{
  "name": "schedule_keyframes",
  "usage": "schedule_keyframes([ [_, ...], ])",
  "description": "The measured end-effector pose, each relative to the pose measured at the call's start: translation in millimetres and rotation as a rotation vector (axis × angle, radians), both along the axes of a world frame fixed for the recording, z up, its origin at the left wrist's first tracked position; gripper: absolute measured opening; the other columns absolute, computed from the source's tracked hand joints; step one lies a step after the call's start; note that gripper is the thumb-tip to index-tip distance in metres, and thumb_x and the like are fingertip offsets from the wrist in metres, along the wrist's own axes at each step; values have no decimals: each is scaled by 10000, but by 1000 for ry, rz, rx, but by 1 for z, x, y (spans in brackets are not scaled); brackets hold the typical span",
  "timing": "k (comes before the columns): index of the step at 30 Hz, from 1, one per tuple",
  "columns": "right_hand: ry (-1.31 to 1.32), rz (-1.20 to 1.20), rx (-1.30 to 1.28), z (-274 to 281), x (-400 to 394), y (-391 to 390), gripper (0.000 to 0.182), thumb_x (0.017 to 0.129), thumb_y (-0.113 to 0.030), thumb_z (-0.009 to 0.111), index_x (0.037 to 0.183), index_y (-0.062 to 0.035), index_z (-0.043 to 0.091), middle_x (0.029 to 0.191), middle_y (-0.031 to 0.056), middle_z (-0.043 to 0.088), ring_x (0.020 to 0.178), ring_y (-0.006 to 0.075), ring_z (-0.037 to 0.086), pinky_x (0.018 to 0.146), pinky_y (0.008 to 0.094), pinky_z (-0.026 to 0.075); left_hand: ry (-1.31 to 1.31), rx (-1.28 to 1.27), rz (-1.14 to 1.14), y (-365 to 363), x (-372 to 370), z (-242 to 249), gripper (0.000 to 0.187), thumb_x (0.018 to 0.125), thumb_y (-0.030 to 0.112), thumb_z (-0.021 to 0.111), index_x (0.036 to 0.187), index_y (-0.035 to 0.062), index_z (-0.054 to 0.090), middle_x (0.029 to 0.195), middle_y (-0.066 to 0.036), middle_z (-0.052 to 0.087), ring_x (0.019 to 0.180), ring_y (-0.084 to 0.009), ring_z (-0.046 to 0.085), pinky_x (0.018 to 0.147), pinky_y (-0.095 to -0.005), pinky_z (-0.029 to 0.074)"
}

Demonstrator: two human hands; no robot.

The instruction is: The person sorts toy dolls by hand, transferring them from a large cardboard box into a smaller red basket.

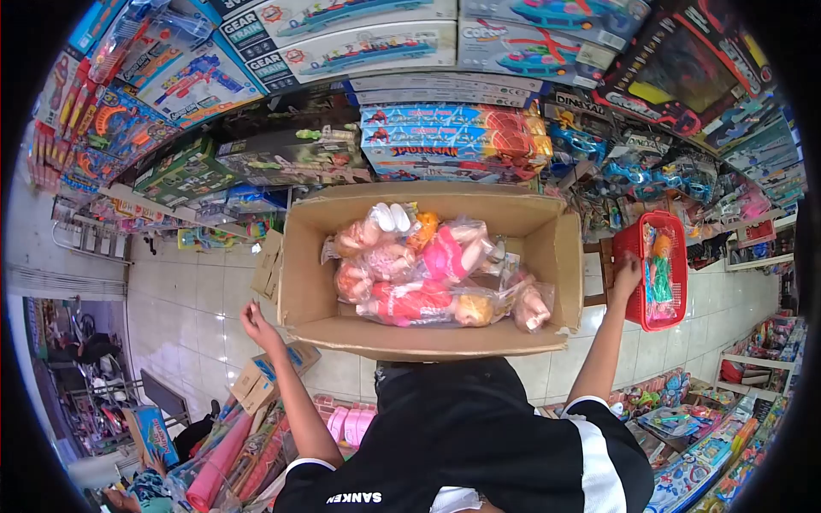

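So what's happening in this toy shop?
A person stands over an open cardboard box holding bagged dolls. Their right hand is at the edge of a red basket with small packaged toys inside; whether it grips is unclear. Their left hand is empty, out beside the box.

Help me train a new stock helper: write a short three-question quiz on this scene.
1. Multiple choice: What does the cardboard box hold? (a) wrapped dolls; (b) books; (c) bottles.
2. True or false: The right hand is at the rim of the red basket.
3. Fill in "inside" or "outside": The left hand is ___ the box.

Key: 1 a; 2 true; 3 outside.
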State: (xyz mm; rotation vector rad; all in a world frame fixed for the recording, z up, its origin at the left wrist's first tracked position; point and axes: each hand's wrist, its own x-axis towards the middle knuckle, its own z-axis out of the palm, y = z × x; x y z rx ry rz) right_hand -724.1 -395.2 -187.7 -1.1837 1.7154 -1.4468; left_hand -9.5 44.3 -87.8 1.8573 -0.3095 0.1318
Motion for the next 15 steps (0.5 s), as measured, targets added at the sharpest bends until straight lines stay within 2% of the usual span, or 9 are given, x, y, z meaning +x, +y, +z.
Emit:
schedule_keyframes([
  [1,-18,-7,-72,24,26,-8,121,945,-127,573,1004,-43,638,773,-13,571,641,70,511,558,226,427,1,-7,-1,-22,3,20,271,1004,247,502,1124,16,577,1069,-99,601,956,-197,569,847,-329,453],
  [3,-77,31,-152,119,117,9,143,950,-130,571,1037,-41,642,785,-14,578,653,64,509,577,219,425,-391,288,-88,-60,-4,52,240,981,208,524,1074,-1,599,1126,-128,593,1018,-246,562,888,-370,439],
  [5,-57,114,-127,161,191,26,174,961,-145,560,1077,-55,654,821,-11,590,655,63,509,593,214,428,-466,246,-218,-100,-8,56,223,958,183,535,1049,-7,608,1148,-147,586,1083,-296,547,931,-409,418],
  [8,63,316,-192,165,289,44,181,962,-192,560,1061,-71,652,832,0,601,683,69,542,604,206,433,-37,162,-717,-150,-5,46,240,934,167,552,1082,-16,603,1146,-172,583,1093,-327,557,929,-385,434],
  [9,-276,341,7,168,333,63,173,949,-209,570,1013,-74,658,838,13,613,709,82,561,608,229,451,37,260,-912,-164,-5,52,254,924,160,558,1098,-20,602,1154,-184,583,1101,-328,561,927,-374,442],
  [10,-191,460,194,165,364,72,194,943,-230,573,1018,-67,648,870,26,636,730,89,570,613,243,465,3,254,-998,-175,-7,39,272,913,156,565,1118,-19,604,1169,-196,579,1109,-333,564,930,-370,449],
  [11,9,626,255,158,389,80,291,927,-248,596,1101,-16,622,992,112,662,876,185,649,717,323,520,-31,250,-1083,-182,-10,24,293,901,152,572,1137,-18,605,1183,-208,575,1116,-337,568,933,-367,456],
  [13,443,828,163,138,439,108,353,901,-284,633,1093,11,618,1113,177,632,901,271,655,777,368,529,-5,459,-1260,-190,-15,13,380,942,223,567,1228,-26,550,1218,-170,568,1095,-325,586,945,-392,463],
  [15,706,913,13,98,470,129,477,859,-312,686,1164,37,568,1245,265,521,1071,382,578,967,435,450,-57,444,-1301,-188,-22,9,424,936,249,576,1256,-26,535,1245,-178,549,1103,-345,579,945,-405,462],
])
